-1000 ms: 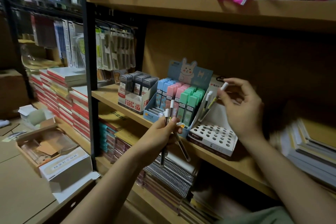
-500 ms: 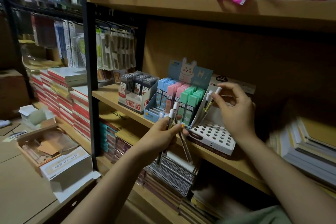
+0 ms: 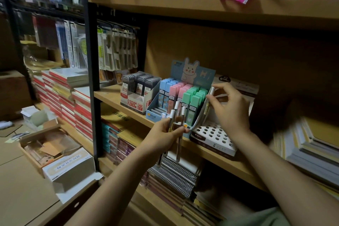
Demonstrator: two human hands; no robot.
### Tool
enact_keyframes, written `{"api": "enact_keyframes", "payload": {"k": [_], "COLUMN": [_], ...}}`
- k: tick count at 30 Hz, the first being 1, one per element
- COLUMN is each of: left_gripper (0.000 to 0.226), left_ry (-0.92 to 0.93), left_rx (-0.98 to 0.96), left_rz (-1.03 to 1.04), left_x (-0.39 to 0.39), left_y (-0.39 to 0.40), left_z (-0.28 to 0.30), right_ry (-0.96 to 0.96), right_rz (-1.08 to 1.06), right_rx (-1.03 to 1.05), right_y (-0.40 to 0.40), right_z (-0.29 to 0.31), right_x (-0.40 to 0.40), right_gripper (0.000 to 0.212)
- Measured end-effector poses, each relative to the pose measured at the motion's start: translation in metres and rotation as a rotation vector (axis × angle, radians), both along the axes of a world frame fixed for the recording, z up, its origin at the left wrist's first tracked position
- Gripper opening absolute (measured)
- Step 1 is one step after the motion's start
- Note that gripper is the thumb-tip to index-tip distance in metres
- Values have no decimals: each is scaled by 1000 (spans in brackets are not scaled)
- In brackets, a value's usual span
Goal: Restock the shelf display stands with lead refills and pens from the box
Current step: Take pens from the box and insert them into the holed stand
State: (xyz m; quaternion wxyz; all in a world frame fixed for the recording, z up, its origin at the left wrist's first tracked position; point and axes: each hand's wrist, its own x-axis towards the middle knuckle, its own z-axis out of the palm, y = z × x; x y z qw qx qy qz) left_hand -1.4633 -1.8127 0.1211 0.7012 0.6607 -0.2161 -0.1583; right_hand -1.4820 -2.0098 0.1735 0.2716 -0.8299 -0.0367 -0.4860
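White-capped pens point(image 3: 176, 115) bunched upright in left hand point(image 3: 165, 137) before wooden shelf point(image 3: 113, 97); another pen point(image 3: 209, 100) pinched by right hand point(image 3: 231, 110) above white perforated pen stand point(image 3: 212, 135), beside bunny-topped stand of pastel lead refills point(image 3: 180, 97).

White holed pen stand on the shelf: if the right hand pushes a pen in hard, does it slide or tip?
The pen stand looks like thin folded card with nearly all holes empty, so probably light and apt to slide. Its tall back panel may make it tip backward. The right hand has a pinch grip on one pen, so a gentle insertion seems safer.
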Motion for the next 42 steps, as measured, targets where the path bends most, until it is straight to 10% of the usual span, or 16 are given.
{"api": "enact_keyframes", "payload": {"k": [28, 42], "left_gripper": [20, 47], "left_ry": [31, 50], "left_rx": [-53, -142], "left_rz": [-40, 12], "left_x": [-6, -3], "left_y": [1, -2], "left_z": [4, 7], "right_ry": [140, 344], "right_rz": [-69, 495], "right_rx": [104, 371], "right_y": [5, 35], "right_z": [-9, -6], "right_x": [-3, -29], "right_gripper": [34, 36]}}
